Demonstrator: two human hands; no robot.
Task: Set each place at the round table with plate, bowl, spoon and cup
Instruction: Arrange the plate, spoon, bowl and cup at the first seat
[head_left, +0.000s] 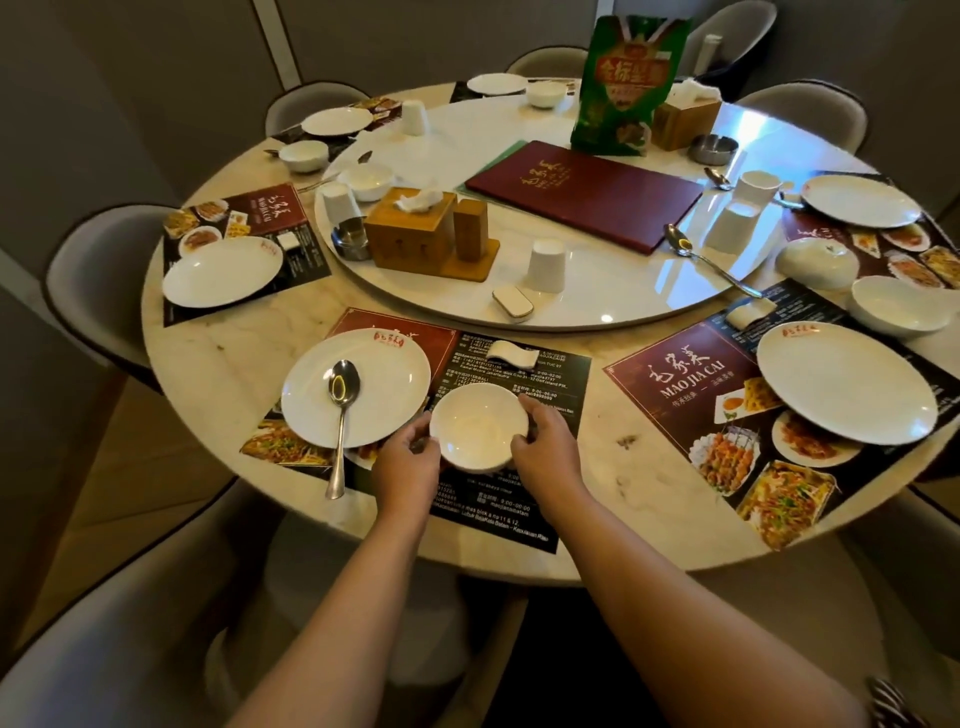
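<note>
Hands meet low in the frame's centre: the left hand (406, 460) and right hand (545, 453) each curl fingers round opposite sides of a white bowl (478, 427), gripping it over the dark placemat (511, 358). Just left, a spoon (341, 415) lies across a white plate (384, 374) on the round desk (223, 364).

Your view is warm and rather dim, with a yellowish cast. Daylight from the far right puts a white glare on the glossy round marble turntable (649, 270), washing out its right side. The grey upholstered chairs (93, 275) sit in shadow. The wide lens bows the round marble table (218, 374) at the edges, and far objects look soft.
</note>
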